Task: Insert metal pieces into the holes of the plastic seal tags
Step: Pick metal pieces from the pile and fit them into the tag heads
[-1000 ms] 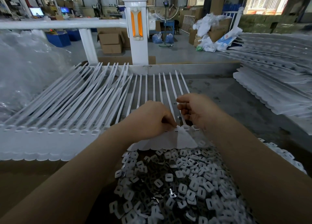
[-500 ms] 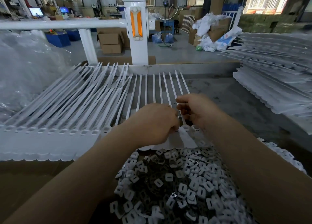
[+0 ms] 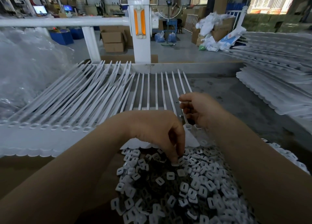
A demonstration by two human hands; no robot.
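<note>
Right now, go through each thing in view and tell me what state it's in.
Left hand: reaching down, fingers touching the loose pieces.
Right hand: fingers curled over a seal tag head.
Seal tags: lying flat in a row, straps pointing away.
Loose pieces: heaped in a pile.
Stacked tags: piled flat at the right.
Plastic bag: crumpled at the left.

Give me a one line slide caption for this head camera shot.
Left hand dips into small white pieces while right hand hovers over seal tags.

Metal pieces (image 3: 177, 186) lie before seal tags (image 3: 70, 105).
</note>
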